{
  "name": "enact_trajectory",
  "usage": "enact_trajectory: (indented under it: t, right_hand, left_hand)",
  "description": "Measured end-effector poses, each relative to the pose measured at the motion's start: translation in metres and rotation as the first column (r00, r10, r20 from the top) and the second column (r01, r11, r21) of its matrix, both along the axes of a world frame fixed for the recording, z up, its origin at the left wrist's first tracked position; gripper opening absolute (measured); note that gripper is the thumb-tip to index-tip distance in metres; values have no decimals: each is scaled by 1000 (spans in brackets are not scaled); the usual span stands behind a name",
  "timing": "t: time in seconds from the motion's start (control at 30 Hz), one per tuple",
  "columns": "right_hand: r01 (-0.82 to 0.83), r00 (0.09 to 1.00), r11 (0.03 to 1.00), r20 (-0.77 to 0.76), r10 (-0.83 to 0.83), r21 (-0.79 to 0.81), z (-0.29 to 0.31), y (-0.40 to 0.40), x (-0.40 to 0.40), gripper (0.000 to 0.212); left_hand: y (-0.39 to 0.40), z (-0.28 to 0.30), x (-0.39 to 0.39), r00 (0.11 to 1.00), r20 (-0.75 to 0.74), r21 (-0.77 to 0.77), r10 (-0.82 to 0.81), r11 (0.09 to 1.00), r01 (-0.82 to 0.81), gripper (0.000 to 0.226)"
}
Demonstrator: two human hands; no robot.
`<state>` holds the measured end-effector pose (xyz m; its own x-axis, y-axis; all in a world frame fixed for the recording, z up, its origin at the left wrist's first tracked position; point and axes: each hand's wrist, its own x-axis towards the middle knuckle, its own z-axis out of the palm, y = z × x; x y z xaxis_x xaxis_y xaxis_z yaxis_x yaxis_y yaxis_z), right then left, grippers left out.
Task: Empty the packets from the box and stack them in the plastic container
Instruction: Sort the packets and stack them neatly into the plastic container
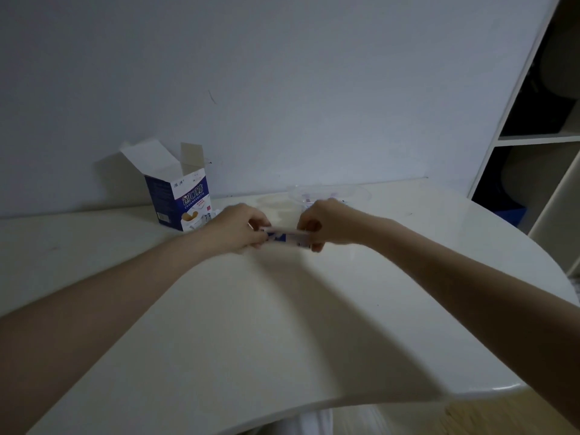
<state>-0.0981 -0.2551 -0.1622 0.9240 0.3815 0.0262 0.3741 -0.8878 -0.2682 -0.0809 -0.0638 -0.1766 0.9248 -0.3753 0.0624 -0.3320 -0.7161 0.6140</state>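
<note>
Bare forearms run up from the near edge of the white table [282, 324], both reaching to mid-table where the hands meet. Left hand [235, 229] and right hand [326, 224] each pinch one end of a small bundle of packets [287, 237] (blue & white print, looks like several squared up together, count unclear w/ the blur). Fingers of both are curled onto the bundle ends, so both are clamped on it, held just above the tabletop.

Outward from there: just behind the right hand sits the clear plastic container [329, 192], low & round-ish, near the wall; something small and purplish shows inside, can't tell what. Beyond the left hand, back-left, stands the bandage box [182, 199], upright, top flaps open, blue/white w/ printed text. A few loose packets [207, 216] seem to lie at its foot, partly hidden by the left hand. Far right, a white shelf unit [533, 136].

Step in hand, I'd judge: aligning a gathered bundle before stacking. Next move prob. needs the bundle carried back over the container rim and set down flat, w/o letting it fan out. The loose ones by the box are left to do.
</note>
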Motion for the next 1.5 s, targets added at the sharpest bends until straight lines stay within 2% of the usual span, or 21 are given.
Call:
enact_trajectory:
  t: [0.1,0.17,0.23,0.27,0.3,0.33,0.4,0.53,0.63,0.7,0.77,0.83,0.93,1.03,1.13,1.27,1.37,1.43,1.5]
  right_hand:
    - [68,984,980,148,-97,189,34,-13,13,10]
    - [131,960,894,170,-222,429,56,-26,24,9]
    - [189,942,775,112,-316,603,65,-36,34,8]
    - [224,934,751,83,-347,621,66,-41,40,7]
    - [263,926,761,66,-372,593,65,-44,45,6]
    - [304,916,793,65,-395,528,64,-48,51,7]
    - [386,900,854,63,-432,349,60,-53,59,7]
    - [455,889,886,2,-457,91,47,-55,67,19]
    - [450,892,893,-28,-450,-21,38,-54,72,27]
    - [443,894,895,-45,-446,-59,33,-53,72,29]
    - [439,894,894,-60,-445,-84,32,-52,71,29]
    - [433,896,893,-50,-441,-123,30,-51,70,26]
    - [415,903,882,-20,-430,-223,31,-48,67,10]
    - [410,901,870,-26,-433,-272,33,-46,65,27]
    - [398,907,870,-13,-420,-291,34,-45,65,29]
    - [387,913,879,-18,-408,-277,37,-44,62,21]
    - [399,917,890,114,-383,-220,47,-40,55,12]
    - [375,914,917,221,-341,-136,57,-30,49,11]
    - [283,929,959,245,-277,11,65,-13,43,14]
  left_hand:
    - [-4,28,19,996,38,-250,79,966,-67,9]
    - [-16,46,29,991,-22,-477,133,870,-127,6]
    - [-35,56,38,980,-58,-556,192,809,-191,8]
    - [-46,58,44,970,-39,-515,238,827,-224,6]
    - [-55,59,48,958,20,-407,285,878,-253,5]
    - [-65,59,53,948,102,-249,302,930,-270,10]
    - [-81,57,59,948,191,37,254,964,-265,18]
    - [-103,48,68,976,154,376,153,904,-201,28]
    - [-112,45,69,985,132,525,115,834,-168,23]
    - [-115,44,68,986,149,608,74,779,-150,5]
    - [-116,44,67,988,150,679,34,723,-128,18]
    - [-117,45,65,991,133,720,14,685,-106,26]
    - [-121,46,64,995,100,768,5,635,-80,30]
    - [-125,46,64,997,71,792,7,607,-61,30]
    - [-126,47,61,999,41,794,16,607,-43,32]
    - [-124,48,60,996,84,757,-10,651,-57,28]
    - [-114,58,60,965,260,666,-29,729,-158,18]
    - [-101,66,61,933,360,579,1,784,-225,23]
    - [-83,71,59,913,405,521,45,810,-271,26]
